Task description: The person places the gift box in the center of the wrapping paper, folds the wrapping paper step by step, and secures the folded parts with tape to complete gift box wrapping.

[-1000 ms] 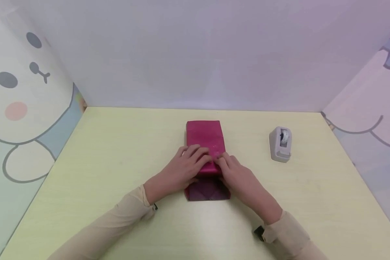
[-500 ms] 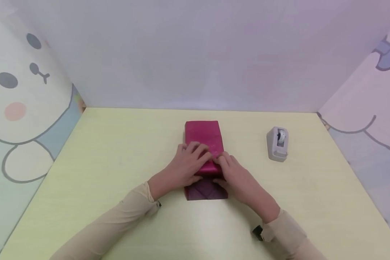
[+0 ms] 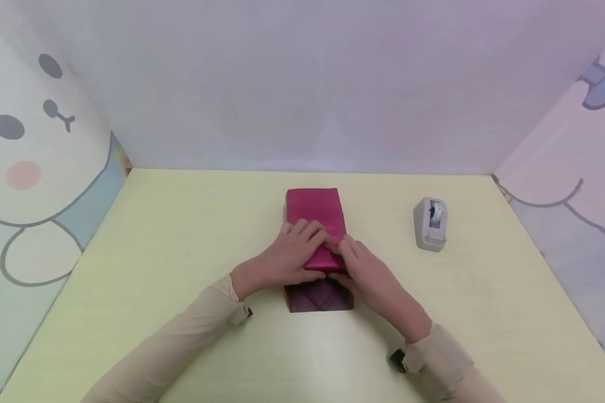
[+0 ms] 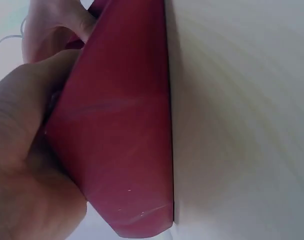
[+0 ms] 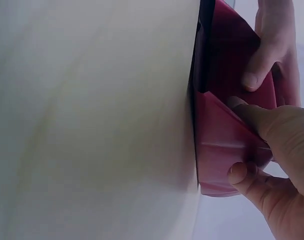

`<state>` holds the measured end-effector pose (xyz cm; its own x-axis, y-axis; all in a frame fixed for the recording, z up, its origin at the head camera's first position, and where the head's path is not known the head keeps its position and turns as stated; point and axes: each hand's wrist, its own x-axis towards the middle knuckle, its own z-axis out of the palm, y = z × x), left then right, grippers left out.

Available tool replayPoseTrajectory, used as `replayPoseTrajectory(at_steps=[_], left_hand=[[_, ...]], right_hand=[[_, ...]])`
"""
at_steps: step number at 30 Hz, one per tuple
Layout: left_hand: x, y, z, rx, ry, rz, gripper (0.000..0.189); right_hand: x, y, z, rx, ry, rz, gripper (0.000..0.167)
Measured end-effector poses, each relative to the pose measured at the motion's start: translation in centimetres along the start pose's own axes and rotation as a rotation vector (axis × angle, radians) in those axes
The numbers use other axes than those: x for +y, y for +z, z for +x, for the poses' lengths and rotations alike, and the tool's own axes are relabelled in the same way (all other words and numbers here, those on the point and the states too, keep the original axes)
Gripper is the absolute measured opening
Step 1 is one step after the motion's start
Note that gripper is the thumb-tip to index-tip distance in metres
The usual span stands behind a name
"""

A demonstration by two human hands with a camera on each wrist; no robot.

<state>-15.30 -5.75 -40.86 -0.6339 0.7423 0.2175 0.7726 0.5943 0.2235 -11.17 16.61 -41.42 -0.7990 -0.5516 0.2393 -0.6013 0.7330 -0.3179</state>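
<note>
A box wrapped in glossy magenta paper (image 3: 312, 204) lies lengthwise on the table, its near end towards me. There the paper sticks out as an unfolded end flap (image 3: 320, 298), with a darker inner side and creases. My left hand (image 3: 293, 258) grips the box from the left, curved fingers on top and thumb against the near end. From the right, my right hand (image 3: 375, 280) holds the near corner. In the right wrist view its thumb (image 5: 254, 115) presses inside the paper end, close to the left thumb (image 5: 262, 65), while its fingers hold the red side.
A grey tape dispenser (image 3: 430, 224) with a roll of clear tape stands to the right on the pale yellow table (image 3: 191, 224). A plain pale wall (image 3: 302, 84) rises behind, and cartoon-printed panels (image 3: 35, 168) flank both sides.
My left hand has shifted slightly right over the box, its thumb sliding along the near edge to meet the right thumb. The right thumb has come inwards over the near end.
</note>
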Motion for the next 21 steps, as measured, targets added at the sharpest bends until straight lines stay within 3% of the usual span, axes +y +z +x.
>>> replayPoseTrajectory(at_steps=[6,10,14,17,21], left_hand=[[0.0,0.5,0.1,0.006,-0.009,0.128,0.060],[0.2,0.6,0.2,0.007,-0.014,0.152,0.063],[0.3,0.7,0.3,0.003,-0.013,0.156,0.066],[0.3,0.7,0.3,0.003,-0.013,0.164,0.067],[0.4,0.8,0.4,0.003,-0.016,0.176,0.068]], right_hand=[[-0.2,0.1,-0.1,0.020,0.133,0.169,0.059],[-0.5,-0.3,-1.3,0.004,0.329,0.397,0.059],[-1.0,-1.0,-3.1,-0.082,0.545,0.591,0.046],[-1.5,-1.2,-4.2,-0.139,0.615,0.571,0.032],[-2.5,-0.9,-4.7,-0.114,0.614,0.442,0.015]])
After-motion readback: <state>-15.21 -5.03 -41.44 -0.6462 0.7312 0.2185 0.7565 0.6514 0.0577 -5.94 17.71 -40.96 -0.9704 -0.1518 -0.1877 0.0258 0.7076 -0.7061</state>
